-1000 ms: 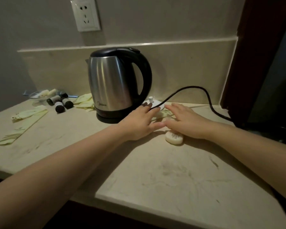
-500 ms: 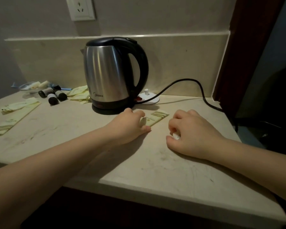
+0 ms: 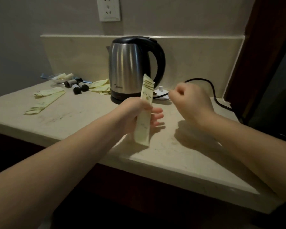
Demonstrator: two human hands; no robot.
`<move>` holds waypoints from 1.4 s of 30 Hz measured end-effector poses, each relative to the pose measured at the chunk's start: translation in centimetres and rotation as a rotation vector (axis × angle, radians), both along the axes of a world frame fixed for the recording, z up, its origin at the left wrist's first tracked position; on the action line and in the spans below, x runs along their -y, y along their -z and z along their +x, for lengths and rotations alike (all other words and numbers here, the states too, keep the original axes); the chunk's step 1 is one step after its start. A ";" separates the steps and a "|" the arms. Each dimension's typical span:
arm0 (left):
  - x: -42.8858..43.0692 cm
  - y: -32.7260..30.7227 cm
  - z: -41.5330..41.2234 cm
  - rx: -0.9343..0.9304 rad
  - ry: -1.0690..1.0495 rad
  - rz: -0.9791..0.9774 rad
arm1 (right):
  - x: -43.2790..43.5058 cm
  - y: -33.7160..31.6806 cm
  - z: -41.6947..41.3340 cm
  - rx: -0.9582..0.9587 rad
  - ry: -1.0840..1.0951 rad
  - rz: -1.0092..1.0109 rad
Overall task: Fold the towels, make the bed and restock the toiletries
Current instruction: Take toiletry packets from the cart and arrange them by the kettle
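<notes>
- Kettle (image 3: 130, 68): stainless body, black lid and handle. A small logo low on the front seems to read "Midea", but it is faint.
- Sachet (image 3: 143, 128): long, pale yellow-green. It has green stripes at the upper end and a row of small dark characters below them, too small to read.
- Left hand (image 3: 134, 113): arm reaches in from lower left and the hand is raised above the countertop (image 3: 69, 118). The thumb pinches the sachet at about mid-length against the fingers, whose straightened tips show past its right edge.
- Sachet position: held nearly upright in front of the kettle, top leaning slightly right, lower end clear of the countertop.
- Right hand (image 3: 191, 100): arm enters from lower right and the hand is raised off the surface. Back of hand faces the camera, fingers curled into a loose fist. Cannot tell whether anything is inside.
- The hands are near each other but apart.
- Further sachets (image 3: 45, 101) of the same print lie flat at the left of the countertop, with more (image 3: 101, 87) beside the kettle.
- Small dark-capped bottles (image 3: 76, 87) lie next to a clear dish (image 3: 56, 78) at the back left.
- Black power cord (image 3: 211, 90) runs to the right. A white wall socket (image 3: 108, 9) sits above.
</notes>
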State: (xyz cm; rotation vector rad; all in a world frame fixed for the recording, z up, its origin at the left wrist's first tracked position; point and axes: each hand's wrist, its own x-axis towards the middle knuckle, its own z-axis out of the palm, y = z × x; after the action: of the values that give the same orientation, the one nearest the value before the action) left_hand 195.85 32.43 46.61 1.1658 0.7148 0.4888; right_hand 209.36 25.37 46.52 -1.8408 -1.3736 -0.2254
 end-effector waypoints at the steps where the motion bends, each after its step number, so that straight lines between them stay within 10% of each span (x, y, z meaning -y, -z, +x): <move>1: 0.1 -0.1 -0.2 0.154 -0.013 -0.153 | -1.1 -0.9 -1.3 -0.066 -0.032 0.076; 6: -2.3 -0.9 -3.3 0.680 -0.128 -0.480 | -6.8 -0.8 -9.4 0.016 -0.138 0.002; 20: -16.6 -0.2 -20.2 0.444 -0.603 -0.247 | -20.6 1.5 -22.4 -0.109 -0.689 -0.121; 26: -23.2 -0.7 -25.2 0.469 -0.802 -0.205 | -28.0 3.1 -22.1 -0.040 -0.297 -0.387; 37: -29.6 3.0 -28.7 0.316 -0.759 -0.305 | -39.0 3.8 -28.4 0.130 -0.208 -0.725; 42: -30.4 3.5 -28.9 0.279 -0.657 -0.269 | -35.8 3.9 -27.9 0.221 -0.420 -0.522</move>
State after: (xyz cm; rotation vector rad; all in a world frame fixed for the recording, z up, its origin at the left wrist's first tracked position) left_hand 166.92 62.83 43.10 0.5743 0.8823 1.0478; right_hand 181.46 61.12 42.62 -1.9113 -2.0858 0.1710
